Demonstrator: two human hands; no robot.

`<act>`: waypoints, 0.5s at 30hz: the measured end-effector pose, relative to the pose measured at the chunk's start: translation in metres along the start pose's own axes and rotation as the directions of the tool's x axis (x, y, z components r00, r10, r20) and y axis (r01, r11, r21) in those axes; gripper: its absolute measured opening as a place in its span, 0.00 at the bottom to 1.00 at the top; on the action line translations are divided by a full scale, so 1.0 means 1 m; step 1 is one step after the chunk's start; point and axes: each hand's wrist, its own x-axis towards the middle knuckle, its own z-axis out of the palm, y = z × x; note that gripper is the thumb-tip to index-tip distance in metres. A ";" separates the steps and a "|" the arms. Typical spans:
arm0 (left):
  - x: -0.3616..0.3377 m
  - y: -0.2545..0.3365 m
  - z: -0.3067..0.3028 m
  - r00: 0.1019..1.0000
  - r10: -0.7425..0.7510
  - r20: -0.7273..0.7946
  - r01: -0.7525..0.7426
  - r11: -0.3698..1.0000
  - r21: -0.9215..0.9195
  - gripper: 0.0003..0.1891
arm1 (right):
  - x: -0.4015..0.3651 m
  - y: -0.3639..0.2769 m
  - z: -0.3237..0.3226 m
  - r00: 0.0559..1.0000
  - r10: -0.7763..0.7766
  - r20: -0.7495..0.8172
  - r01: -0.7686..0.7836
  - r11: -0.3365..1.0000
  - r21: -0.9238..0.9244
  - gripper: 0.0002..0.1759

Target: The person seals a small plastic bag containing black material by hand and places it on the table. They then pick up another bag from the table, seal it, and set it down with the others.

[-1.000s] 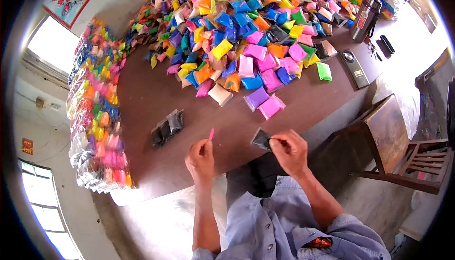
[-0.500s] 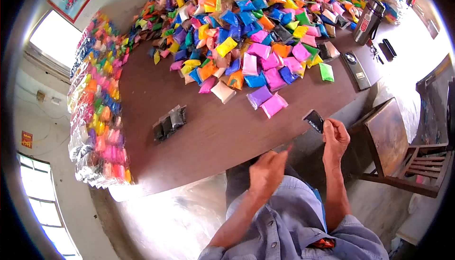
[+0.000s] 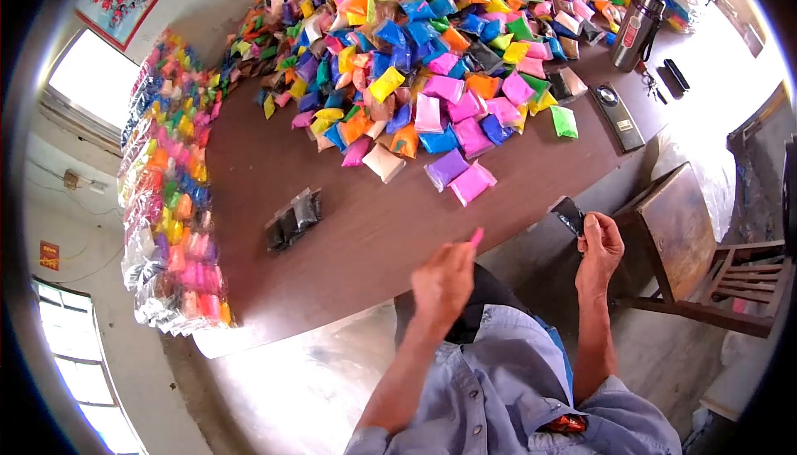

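My right hand (image 3: 601, 247) pinches a small black packet (image 3: 569, 216) by its edge, just off the table's front edge. Closed and slightly blurred, my left hand (image 3: 443, 286) is near the front edge of the brown table (image 3: 349, 243), with a small pink thing (image 3: 477, 237) sticking out at its fingers; what it is I cannot make out. Several black packets (image 3: 294, 220) lie together on the left part of the table. Nearer to my hands are a pink packet (image 3: 473, 183) and a purple packet (image 3: 447, 169), touching each other at the front of a large pile of coloured packets (image 3: 432, 48).
Bagged coloured packets (image 3: 170, 198) line the table's left end. At the right stand a steel flask (image 3: 638, 30), a flat metallic device (image 3: 618, 119), keys and a black case (image 3: 677, 76). A wooden chair (image 3: 681, 231) is beside me on the right.
My left hand has moved left, away from my right hand, with the pink thing. My right hand and its black packet have shifted slightly right. The view has tilted a little.
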 end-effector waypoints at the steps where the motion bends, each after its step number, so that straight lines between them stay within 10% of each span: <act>1: 0.002 0.011 0.005 0.998 0.063 -0.012 -0.064 0.997 -0.053 0.04 | 0.000 -0.002 0.000 1.000 -0.005 0.008 0.005 1.000 -0.008 0.06; 9: 0.029 -0.048 -0.035 0.951 -0.229 -0.207 0.220 0.973 -0.066 0.05 | -0.003 -0.001 -0.005 0.998 -0.016 0.057 0.016 1.000 0.001 0.06; 15: 0.036 -0.054 -0.023 0.984 -0.102 -0.149 0.101 0.995 -0.014 0.03 | -0.008 0.000 0.003 0.996 -0.012 0.086 0.013 1.000 -0.005 0.05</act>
